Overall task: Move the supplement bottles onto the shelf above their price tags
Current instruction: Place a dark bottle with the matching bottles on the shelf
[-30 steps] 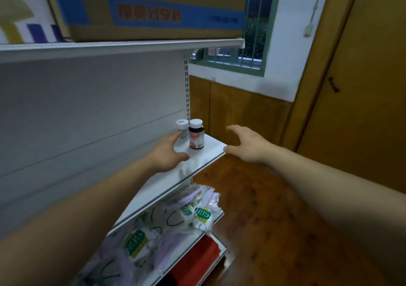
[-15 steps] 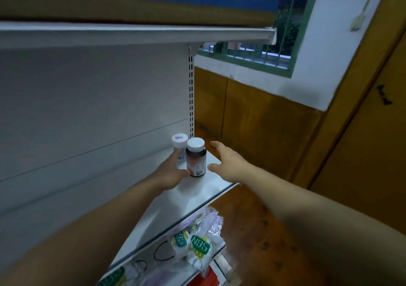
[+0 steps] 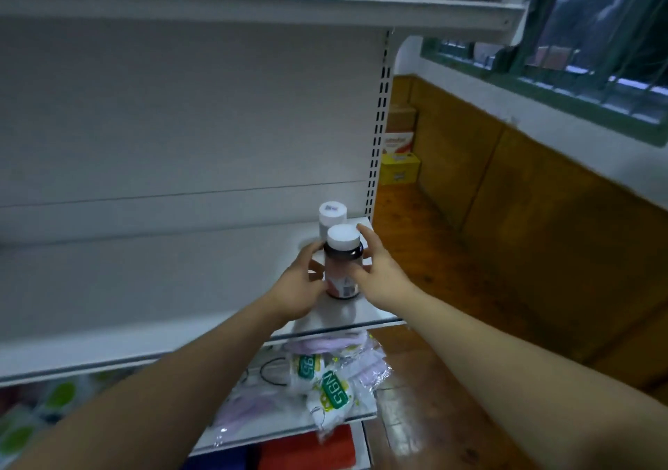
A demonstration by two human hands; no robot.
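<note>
Two supplement bottles stand at the right end of the white shelf. The front one is a dark brown bottle with a white cap and a pale label. Close behind it is a white bottle, partly hidden. My left hand grips the dark bottle from the left, fingers curled by its neck and thumb low on the label. On the bottle's right side my right hand holds it, forefinger up beside the cap and thumb on the front. No price tags are readable.
An upper shelf carrying a cardboard box hangs overhead. Bagged N95 masks lie on the shelf below, red items under those. Yellow and red boxes sit on the wooden floor by the panelled wall.
My right hand came in from the right and closed on the dark bottle. The left hand shifted from beside the bottles to grip it. The view moved closer.
</note>
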